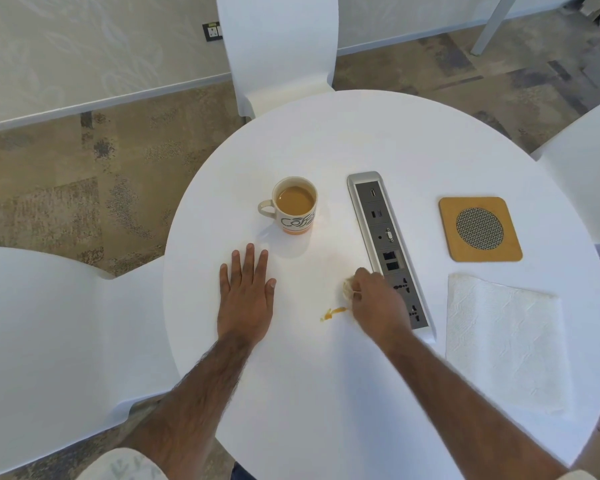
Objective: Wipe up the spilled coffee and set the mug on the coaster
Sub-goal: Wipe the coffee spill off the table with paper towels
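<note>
Head view, looking down on a round white table [326, 140]. The left hand [246, 296] lies flat on the tabletop, palm down, fingers straight and slightly spread, holding nothing. The mug [293, 206], nearly full of milky coffee, stands upright just beyond the left fingertips, not touching them, with its handle turned to the left. The right hand [374, 299] has its fingers curled around a crumpled wad of paper [347, 288], which shows at the thumb side and is stained tan. A small streak of spilled coffee [332, 312] lies on the table just beside the right hand, on its left and nearer the person, between the two hands. The right hand partly overlaps the near end of a grey socket panel [388, 251] set into the tabletop. The coaster [479, 229], square, tan, with a round mesh centre, lies to the right of the panel, well apart from both the mug and the hands. A flat sheet of paper towel [503, 341] lies nearer than the coaster. White chairs [278, 46] stand around the table.
</note>
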`<state>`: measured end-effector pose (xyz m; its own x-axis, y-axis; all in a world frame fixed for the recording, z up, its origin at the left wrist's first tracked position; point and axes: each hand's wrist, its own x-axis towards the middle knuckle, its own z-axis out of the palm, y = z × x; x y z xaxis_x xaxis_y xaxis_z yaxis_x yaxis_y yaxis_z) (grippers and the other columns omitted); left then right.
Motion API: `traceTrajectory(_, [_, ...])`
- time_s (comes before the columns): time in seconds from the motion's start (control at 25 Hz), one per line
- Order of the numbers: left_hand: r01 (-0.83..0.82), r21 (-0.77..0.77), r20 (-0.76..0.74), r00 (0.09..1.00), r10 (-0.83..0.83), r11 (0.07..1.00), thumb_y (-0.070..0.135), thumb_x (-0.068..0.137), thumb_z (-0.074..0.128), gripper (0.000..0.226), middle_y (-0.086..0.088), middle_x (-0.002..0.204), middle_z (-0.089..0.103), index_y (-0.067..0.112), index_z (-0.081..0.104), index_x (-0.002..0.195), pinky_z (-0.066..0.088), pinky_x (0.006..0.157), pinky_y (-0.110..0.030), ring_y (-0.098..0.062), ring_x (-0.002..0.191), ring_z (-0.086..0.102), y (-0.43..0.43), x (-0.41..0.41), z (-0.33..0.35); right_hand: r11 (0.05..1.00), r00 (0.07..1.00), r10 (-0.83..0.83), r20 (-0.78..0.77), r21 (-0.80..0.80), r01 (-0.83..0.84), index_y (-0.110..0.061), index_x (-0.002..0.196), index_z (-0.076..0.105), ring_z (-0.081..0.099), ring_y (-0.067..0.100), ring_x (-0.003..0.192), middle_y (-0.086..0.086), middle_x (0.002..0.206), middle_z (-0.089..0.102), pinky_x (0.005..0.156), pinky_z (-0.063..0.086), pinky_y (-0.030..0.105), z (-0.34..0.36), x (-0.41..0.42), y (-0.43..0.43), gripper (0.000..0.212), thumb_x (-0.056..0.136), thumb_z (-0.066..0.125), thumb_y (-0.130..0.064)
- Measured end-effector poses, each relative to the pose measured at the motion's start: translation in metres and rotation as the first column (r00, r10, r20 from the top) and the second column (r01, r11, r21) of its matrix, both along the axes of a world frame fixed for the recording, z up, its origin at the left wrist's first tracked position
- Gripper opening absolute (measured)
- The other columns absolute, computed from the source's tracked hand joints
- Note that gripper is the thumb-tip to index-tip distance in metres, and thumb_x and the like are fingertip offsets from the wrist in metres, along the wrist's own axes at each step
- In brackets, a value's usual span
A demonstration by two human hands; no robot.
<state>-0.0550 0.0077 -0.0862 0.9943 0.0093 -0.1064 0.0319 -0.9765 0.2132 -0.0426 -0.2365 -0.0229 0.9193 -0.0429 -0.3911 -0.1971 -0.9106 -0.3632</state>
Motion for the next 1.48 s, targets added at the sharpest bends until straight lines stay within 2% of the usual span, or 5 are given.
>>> traceTrajectory(0.6, [-0.002, -0.006, -0.017, 1.000, 0.002, 1.000, 0.041, 0.107, 0.011, 0.061, -0.010, 0.174, 0.008, 0.021, 0.015, 0.165, 0.005, 0.129, -0.055, -0.035, 0.160, 0.004, -0.002, 0.002, 0.004, 0.755, 0.755, 0.654, 0.056, 0.018, -0.656, -0.006, 0.099, 0.064, 0.053, 0.026, 0.097, 0.010, 0.112, 0.051, 0.077, 0.055, 0.041, -0.009, -0.046, 0.019, 0.018, 0.092, 0.048, -0.010])
traceTrajectory(0.88, [0.003, 0.000, 0.004, 1.000, -0.003, 1.000, 0.037, 0.109, 0.019, 0.058, -0.011, 0.173, 0.012, 0.019, 0.018, 0.164, 0.007, 0.128, -0.055, -0.036, 0.160, 0.008, 0.000, 0.000, 0.001, 0.950, 1.000, -0.015, 0.009, 0.311, 0.011, -0.017, 0.097, 0.070, 0.063, 0.016, 0.090, -0.005, 0.098, 0.065, 0.061, 0.047, 0.012, -0.001, 0.034, -0.011, 0.019, 0.088, 0.063, -0.002])
traceTrajectory(1.12, [0.006, 0.015, 0.001, 1.000, -0.006, 1.000, 0.039, 0.107, 0.018, 0.061, -0.011, 0.173, 0.014, 0.018, 0.021, 0.164, 0.008, 0.128, -0.056, -0.037, 0.159, 0.011, -0.002, 0.000, 0.002, 0.960, 0.972, 0.236, 0.012, 0.150, -0.235, -0.014, 0.102, 0.070, 0.061, 0.031, 0.097, 0.011, 0.111, 0.055, 0.084, 0.055, 0.041, -0.007, 0.026, 0.021, 0.026, 0.092, 0.051, 0.001])
traceTrajectory(1.28, [0.007, 0.019, 0.010, 1.000, -0.007, 1.000, 0.040, 0.107, 0.017, 0.061, -0.011, 0.173, 0.012, 0.019, 0.019, 0.164, 0.006, 0.128, -0.055, -0.036, 0.160, 0.009, -0.001, 0.000, 0.000, 0.902, 0.924, 0.378, -0.050, 0.244, -0.356, -0.015, 0.103, 0.070, 0.055, 0.017, 0.086, 0.001, 0.102, 0.054, 0.077, 0.043, 0.027, -0.008, -0.010, 0.019, 0.030, 0.092, 0.049, 0.003])
traceTrajectory(1.48, [0.011, 0.014, 0.017, 1.000, -0.012, 1.000, 0.041, 0.106, 0.014, 0.062, -0.011, 0.173, 0.012, 0.019, 0.020, 0.164, 0.005, 0.128, -0.054, -0.036, 0.160, 0.008, -0.001, 0.000, 0.000, 0.618, 0.870, -0.035, -0.491, 0.674, 0.405, -0.001, 0.106, 0.075, 0.066, 0.012, 0.078, 0.002, 0.088, 0.073, 0.069, 0.053, 0.025, 0.002, -0.044, -0.035, 0.030, 0.086, 0.059, 0.015])
